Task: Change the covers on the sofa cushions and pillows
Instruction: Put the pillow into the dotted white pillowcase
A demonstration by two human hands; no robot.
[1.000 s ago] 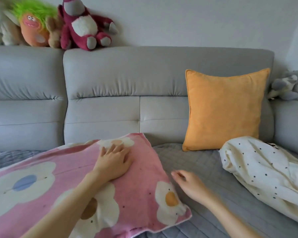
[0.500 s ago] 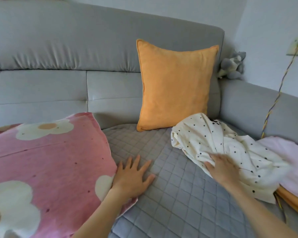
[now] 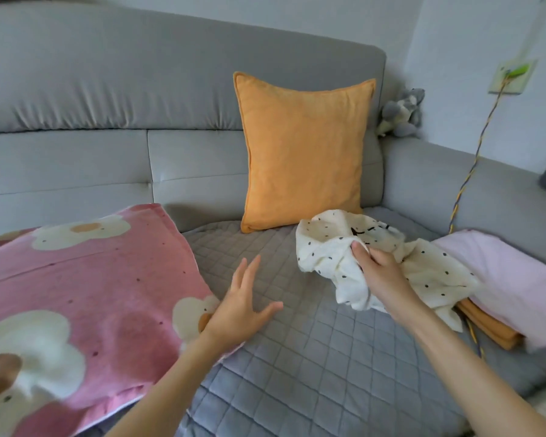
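Note:
A large pink pillow with white flowers [image 3: 85,294] lies on the left of the grey sofa seat [image 3: 297,357]. An orange cushion [image 3: 303,152] leans upright against the backrest. My right hand [image 3: 379,272] grips a bunched cream cover with black dots [image 3: 331,247] and holds it just above the seat. My left hand [image 3: 240,307] hovers over the seat beside the pink pillow's corner, fingers spread, holding nothing.
Folded pink cloth [image 3: 511,279] lies on folded orange cloth [image 3: 489,326] at the right of the seat. A braided cable [image 3: 470,165] runs down from a wall socket [image 3: 511,75]. A grey plush toy [image 3: 401,113] sits on the sofa corner.
My right hand has closed on the dotted cover and pulled it up and leftward. My left hand came off the pink pillow, touched the seat, and has now lifted off it. The view has swung right.

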